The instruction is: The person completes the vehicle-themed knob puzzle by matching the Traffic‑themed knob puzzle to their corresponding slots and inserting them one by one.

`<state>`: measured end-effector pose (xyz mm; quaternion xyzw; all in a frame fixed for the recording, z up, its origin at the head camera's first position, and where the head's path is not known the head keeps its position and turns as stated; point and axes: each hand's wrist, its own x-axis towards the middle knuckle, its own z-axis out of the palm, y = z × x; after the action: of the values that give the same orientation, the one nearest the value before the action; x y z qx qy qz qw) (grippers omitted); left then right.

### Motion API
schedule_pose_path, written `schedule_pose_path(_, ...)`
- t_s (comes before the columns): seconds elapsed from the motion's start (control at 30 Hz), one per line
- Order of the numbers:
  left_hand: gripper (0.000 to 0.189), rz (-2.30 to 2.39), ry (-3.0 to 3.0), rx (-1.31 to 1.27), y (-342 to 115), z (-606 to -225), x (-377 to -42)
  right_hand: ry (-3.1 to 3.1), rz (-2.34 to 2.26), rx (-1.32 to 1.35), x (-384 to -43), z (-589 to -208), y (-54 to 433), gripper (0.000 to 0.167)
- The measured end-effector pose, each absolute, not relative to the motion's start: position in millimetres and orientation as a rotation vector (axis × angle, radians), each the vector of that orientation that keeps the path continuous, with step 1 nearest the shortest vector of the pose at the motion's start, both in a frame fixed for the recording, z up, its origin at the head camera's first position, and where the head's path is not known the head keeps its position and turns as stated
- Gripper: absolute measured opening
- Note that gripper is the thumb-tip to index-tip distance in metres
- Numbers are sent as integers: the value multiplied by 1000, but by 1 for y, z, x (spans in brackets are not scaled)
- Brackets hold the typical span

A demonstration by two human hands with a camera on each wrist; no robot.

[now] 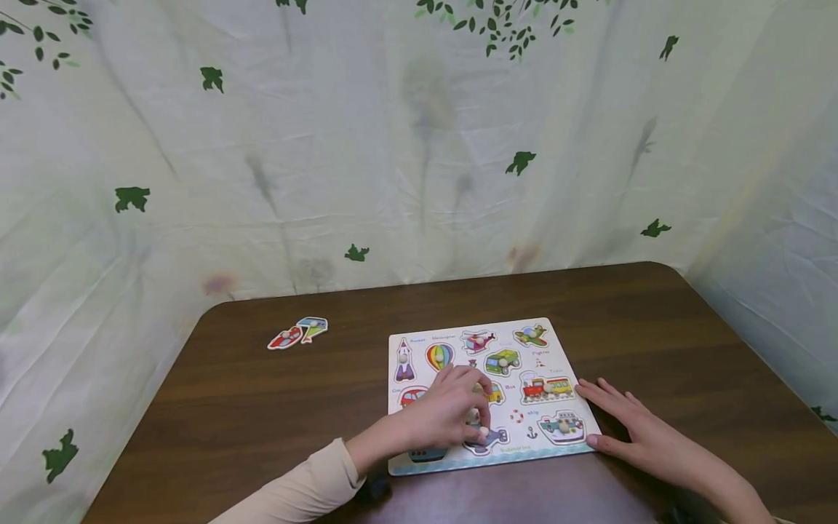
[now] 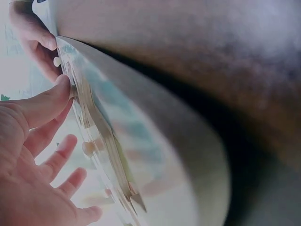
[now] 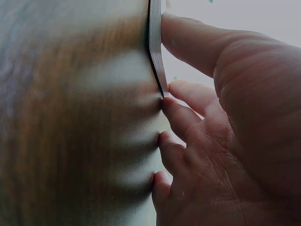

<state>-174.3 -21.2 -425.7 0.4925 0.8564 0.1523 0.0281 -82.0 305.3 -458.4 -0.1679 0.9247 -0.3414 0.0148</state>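
A white wooden puzzle board (image 1: 458,460) with printed vehicle names lies on the brown table. Over its lower middle, my left hand (image 1: 445,407) pinches the knob of the blue submarine puzzle piece (image 1: 499,437) between thumb and index finger. In the left wrist view, that thumb (image 2: 51,99) meets the knob while the other fingers stay spread. My right hand (image 1: 648,437) rests at the board's right edge, beside the ship piece (image 1: 563,428) and the train piece (image 1: 546,388). The right wrist view shows its thumb (image 3: 188,40) on the board and its other fingertips along the edge and tabletop.
Two loose puzzle pieces, one red (image 1: 285,338) and one blue and green (image 1: 314,327), lie at the table's back left. Rocket (image 1: 405,364), balloon (image 1: 439,355), helicopter (image 1: 478,340) and plane (image 1: 530,335) pieces sit on the board. A leaf-print curtain (image 1: 419,145) hangs behind the table.
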Motion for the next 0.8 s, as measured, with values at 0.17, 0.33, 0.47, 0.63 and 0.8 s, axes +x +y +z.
schedule_pose_path(0.17,16,494,2632,1523,-22,-427,-176,2882,-1056,-514,-82,-459,305,71)
schedule_pose_path(0.33,16,520,2627,1516,-22,-428,-178,2887,-1051,-510,-82,-458,305,70)
schedule_pose_path(0.47,16,572,2609,1489,-24,-429,-178,2874,-1069,-499,-82,-458,305,71)
schedule_pose_path(0.63,15,656,2555,1440,-25,-431,-179,2866,-1086,-498,-82,-459,304,70)
schedule_pose_path(0.8,16,658,2554,1456,-24,-430,-178,2884,-1063,-508,-82,-459,305,70)
